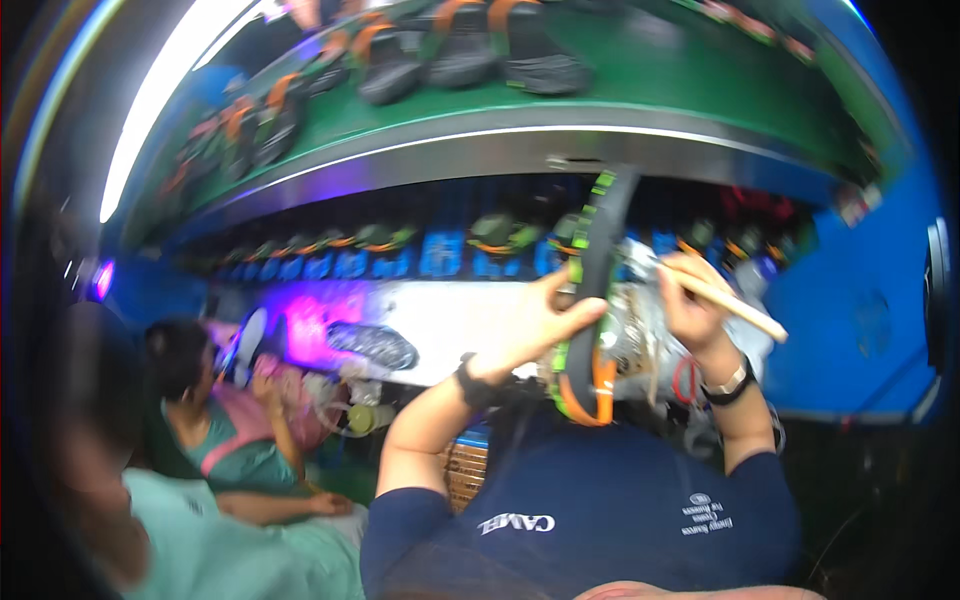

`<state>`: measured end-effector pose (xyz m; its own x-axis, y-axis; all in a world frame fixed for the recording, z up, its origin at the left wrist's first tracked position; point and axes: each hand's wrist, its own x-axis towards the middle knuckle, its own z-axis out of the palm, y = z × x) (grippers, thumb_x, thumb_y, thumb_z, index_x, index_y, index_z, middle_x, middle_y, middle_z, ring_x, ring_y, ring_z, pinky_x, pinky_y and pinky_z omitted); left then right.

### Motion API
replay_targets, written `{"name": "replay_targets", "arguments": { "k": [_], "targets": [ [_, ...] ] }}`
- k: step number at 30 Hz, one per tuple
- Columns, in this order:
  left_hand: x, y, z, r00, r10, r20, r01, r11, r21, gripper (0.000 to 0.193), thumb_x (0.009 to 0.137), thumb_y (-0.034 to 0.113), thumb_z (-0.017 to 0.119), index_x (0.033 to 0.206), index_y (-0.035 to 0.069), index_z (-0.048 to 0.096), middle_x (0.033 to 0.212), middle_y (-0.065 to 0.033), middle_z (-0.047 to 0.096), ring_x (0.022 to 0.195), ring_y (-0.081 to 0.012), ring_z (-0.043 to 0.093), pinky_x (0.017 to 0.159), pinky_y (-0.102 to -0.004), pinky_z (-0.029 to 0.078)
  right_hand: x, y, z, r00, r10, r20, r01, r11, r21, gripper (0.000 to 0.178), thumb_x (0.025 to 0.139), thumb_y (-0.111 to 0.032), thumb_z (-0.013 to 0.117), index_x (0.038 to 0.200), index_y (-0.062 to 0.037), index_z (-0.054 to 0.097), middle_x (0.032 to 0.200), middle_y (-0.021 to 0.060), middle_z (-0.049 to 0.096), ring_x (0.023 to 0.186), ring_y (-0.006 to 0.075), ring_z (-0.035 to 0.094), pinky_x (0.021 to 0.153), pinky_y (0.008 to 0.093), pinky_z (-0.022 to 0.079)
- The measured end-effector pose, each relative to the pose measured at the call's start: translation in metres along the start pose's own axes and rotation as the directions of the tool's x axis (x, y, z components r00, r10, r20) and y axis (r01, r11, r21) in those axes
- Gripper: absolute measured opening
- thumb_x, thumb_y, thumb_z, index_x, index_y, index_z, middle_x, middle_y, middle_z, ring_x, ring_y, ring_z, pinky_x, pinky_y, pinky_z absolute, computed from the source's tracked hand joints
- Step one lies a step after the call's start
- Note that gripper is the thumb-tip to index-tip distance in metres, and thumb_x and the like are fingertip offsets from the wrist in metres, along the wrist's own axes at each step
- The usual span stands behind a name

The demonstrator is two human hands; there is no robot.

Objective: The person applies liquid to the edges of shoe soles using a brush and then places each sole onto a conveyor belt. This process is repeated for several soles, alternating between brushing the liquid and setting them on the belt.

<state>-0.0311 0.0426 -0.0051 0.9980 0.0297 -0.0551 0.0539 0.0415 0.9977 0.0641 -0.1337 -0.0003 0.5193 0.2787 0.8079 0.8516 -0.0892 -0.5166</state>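
Note:
In front of my chest stands a shoe (598, 268), tilted nearly upright, with a dark grey sole and green and orange edges. My left hand (535, 325) is closed on its left side, thumb across the lower part. To the right of the shoe, my right hand (692, 305) grips a brush (738, 304) by its pale wooden handle. The brush's far end points toward the shoe and is blurred, so I cannot tell whether it touches. Below my right hand lie crumpled clear plastic (630, 340) and a red loop (686, 380).
A green shelf (660, 90) with black and orange shoes (460, 50) spans the top. Beneath it runs a row of shoes on blue holders (440, 255). A dark shoe sole (372, 345) lies on the white worktop (450, 310). Co-workers (230, 420) sit left; a blue panel (870, 310) stands right.

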Motion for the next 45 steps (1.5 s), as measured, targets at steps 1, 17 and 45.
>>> {"name": "replay_targets", "arguments": {
  "k": [1,17,45],
  "targets": [
    [-0.004,-0.001,-0.003,0.999,-0.028,-0.029,0.029,0.998,0.051,0.058,0.076,0.03,0.063,0.119,-0.001,0.039,0.09,-0.0137,0.059,0.078,-0.0149,0.058,0.068,-0.0261,0.046,-0.003,-0.006,-0.002,0.999,-0.003,0.033,0.004,1.0,-0.023,0.002,0.07,0.004,0.058,0.071,0.0023,0.057,0.067,0.0112,0.057,0.056,0.0204,0.055,0.051,0.0277,0.044],
    [0.093,0.102,0.071,0.816,-0.148,0.559,0.431,0.8,-0.417,0.047,0.087,0.034,0.04,0.121,0.001,0.041,0.114,-0.013,0.051,0.098,-0.0218,0.053,0.087,-0.0318,0.041,-0.107,-0.01,-0.133,0.706,0.545,-0.453,-0.479,0.838,0.261,0.01,0.078,0.001,0.052,0.088,0.002,0.052,0.077,0.0038,0.051,0.065,0.0069,0.047,0.058,0.0191,0.039],
    [0.178,0.127,-0.006,0.633,0.59,-0.501,0.319,0.391,0.863,0.081,0.056,0.045,0.067,0.109,-0.008,0.035,0.091,-0.0242,0.053,0.087,-0.0362,0.055,0.077,-0.0412,0.044,-0.109,-0.012,-0.127,0.748,0.594,-0.295,-0.441,0.778,0.448,0.009,0.08,0.0,0.051,0.089,0.003,0.052,0.066,0.0001,0.048,0.055,0.0032,0.04,0.049,0.017,0.032]
  ]
}}
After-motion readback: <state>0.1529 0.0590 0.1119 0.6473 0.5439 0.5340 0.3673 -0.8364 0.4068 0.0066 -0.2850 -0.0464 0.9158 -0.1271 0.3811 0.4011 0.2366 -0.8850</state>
